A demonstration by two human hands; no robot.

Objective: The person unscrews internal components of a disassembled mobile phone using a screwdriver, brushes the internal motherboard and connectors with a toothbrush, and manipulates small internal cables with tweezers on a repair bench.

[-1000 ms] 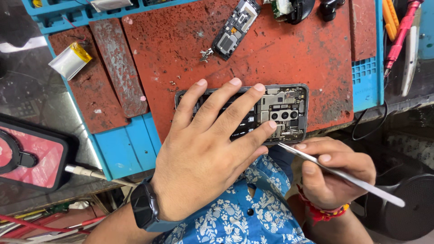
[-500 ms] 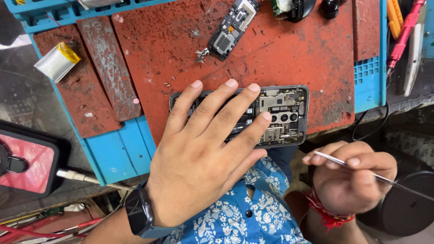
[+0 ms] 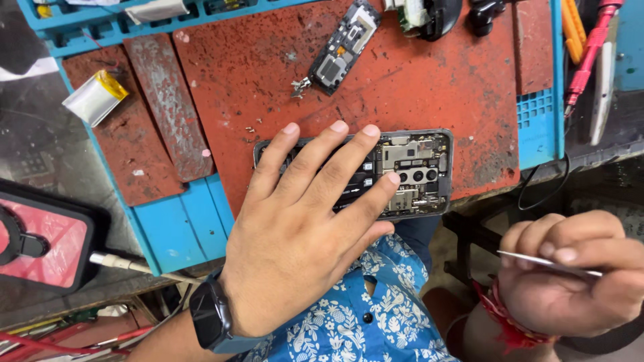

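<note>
One opened smartphone with its back cover off [image 3: 416, 175], a dark rounded-corner slab in a grey metal frame, lies flat at the six o'clock edge of a worn red rubber work mat [image 3: 416, 87]. Its exposed interior shows silver shield plates, a row of three small round camera lenses and fine gold contacts; the half toward nine o'clock is hidden.

Left hand [image 3: 302, 234]: flat and spread, palm down, grasping nothing, fingers [image 3: 322, 161] pressing the phone's covered half. A dark smartwatch [image 3: 213, 315] sits on the wrist.

Right hand [image 3: 570, 275]: off the mat at four o'clock from the phone, well apart from it, curled and pinching a thin silver metal pry tool [image 3: 537, 263] between thumb and fingertips; red thread band at the wrist.

Mat surface: scuffed, speckled with pale flecks, bordered by a blue plastic tray frame [image 3: 181, 228].

One detached black circuit module with a grey square part [image 3: 342, 47], at twelve o'clock from the phone.

One small silver pouch battery with a yellow end [image 3: 97, 97], at ten o'clock.

One red-and-black phone case [image 3: 40, 241], at eight o'clock.

One blue floral shirt [image 3: 376, 315], at six o'clock.
</note>
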